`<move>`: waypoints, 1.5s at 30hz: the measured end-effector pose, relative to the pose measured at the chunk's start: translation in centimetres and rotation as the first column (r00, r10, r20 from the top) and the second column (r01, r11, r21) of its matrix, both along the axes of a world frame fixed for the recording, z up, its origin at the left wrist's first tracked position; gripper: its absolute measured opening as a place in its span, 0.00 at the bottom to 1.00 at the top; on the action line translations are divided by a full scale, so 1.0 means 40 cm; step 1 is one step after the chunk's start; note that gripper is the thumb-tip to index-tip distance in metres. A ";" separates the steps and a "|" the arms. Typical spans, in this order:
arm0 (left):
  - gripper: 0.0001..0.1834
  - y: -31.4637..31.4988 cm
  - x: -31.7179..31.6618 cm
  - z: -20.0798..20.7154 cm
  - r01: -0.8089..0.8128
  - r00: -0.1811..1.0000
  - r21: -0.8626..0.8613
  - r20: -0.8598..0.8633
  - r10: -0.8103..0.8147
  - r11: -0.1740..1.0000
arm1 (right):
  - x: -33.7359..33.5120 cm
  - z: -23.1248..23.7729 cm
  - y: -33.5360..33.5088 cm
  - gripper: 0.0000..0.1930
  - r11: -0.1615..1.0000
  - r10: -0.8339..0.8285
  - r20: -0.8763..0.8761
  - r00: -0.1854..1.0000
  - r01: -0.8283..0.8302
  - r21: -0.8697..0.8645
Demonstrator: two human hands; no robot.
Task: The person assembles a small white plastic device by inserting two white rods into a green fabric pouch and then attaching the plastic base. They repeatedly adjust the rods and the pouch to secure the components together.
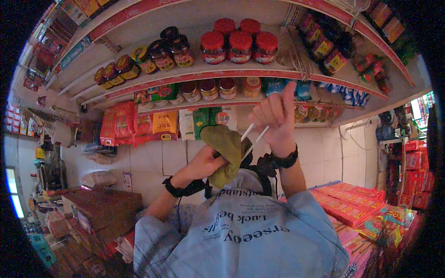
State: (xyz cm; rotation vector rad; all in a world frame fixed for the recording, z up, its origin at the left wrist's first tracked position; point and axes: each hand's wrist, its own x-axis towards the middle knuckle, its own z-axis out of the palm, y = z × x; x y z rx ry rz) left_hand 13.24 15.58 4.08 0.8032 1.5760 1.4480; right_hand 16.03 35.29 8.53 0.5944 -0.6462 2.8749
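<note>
My left hand [207, 163] grips a limp olive-green cloth [225, 147] in front of my chest, its fingers partly hidden in the folds. Two thin white sticks [255, 142] slant between the cloth and my right hand [277, 115]. The right fingers are curled and the thumb points up, in front of the lower shelf. Whether those fingers grip the sticks or something behind them I cannot make out. A black band circles each wrist. Dark straps [265, 166] show below the hands, over the pale blue shirt.
Beyond the hands runs a shelf [185, 76] with red-lidded jars [240, 46] and dark jars [160, 54]. Below it hang red bags [118, 123] and an orange bag [165, 123]. Red packages [347, 204] lie at right; a brown box [104, 208] stands at left.
</note>
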 end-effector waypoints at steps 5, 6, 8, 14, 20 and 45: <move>0.19 0.005 -0.021 -0.023 -0.001 0.996 -0.012 -0.093 0.000 1.000 | 0.007 0.052 -0.015 0.31 0.971 -0.228 0.365 0.903 0.180 0.160; 0.19 0.009 -0.026 -0.021 -0.043 0.985 -0.002 -0.167 0.042 0.999 | 0.009 0.046 -0.012 0.31 0.971 -0.226 0.367 0.903 0.179 0.156; 0.19 0.018 -0.030 -0.019 0.023 0.989 0.030 -0.148 -0.018 0.999 | 0.011 0.024 0.002 0.31 0.983 -0.145 0.245 0.959 0.111 0.144; 0.18 0.068 -0.038 0.034 -0.015 0.998 0.030 0.060 0.013 0.999 | 0.000 -0.003 0.017 0.31 0.995 0.003 0.158 0.987 0.013 -0.099; 0.23 0.083 -0.035 0.082 0.028 0.967 -0.178 0.256 0.019 0.984 | 0.002 -0.029 0.022 0.31 0.998 0.004 0.078 0.997 0.001 -0.059; 0.20 0.035 -0.034 0.036 0.159 0.909 -0.119 0.406 -0.098 0.980 | -0.008 0.004 0.149 0.28 0.968 -0.194 0.131 0.972 0.211 -0.134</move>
